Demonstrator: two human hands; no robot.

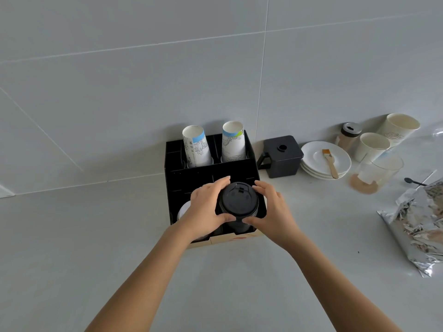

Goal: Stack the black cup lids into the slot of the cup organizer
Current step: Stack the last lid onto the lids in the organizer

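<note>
A stack of black cup lids (239, 202) stands in the front right slot of the black cup organizer (191, 174), its top above the slot's rim. My left hand (207, 208) cups the stack's left side and my right hand (271, 207) cups its right side, thumbs meeting at the front. White lids (183, 210) show in the front left slot, partly hidden by my left hand. Two stacks of printed paper cups (197, 147) (233, 142) lean in the organizer's back slots.
To the right of the organizer stand a black square container (282, 155), stacked white saucers (311, 154) with a brush (330, 162), a spice jar (348, 136), paper cups (372, 146), a glass jug (378, 170) and a foil bag (422, 226). A tiled wall rises behind.
</note>
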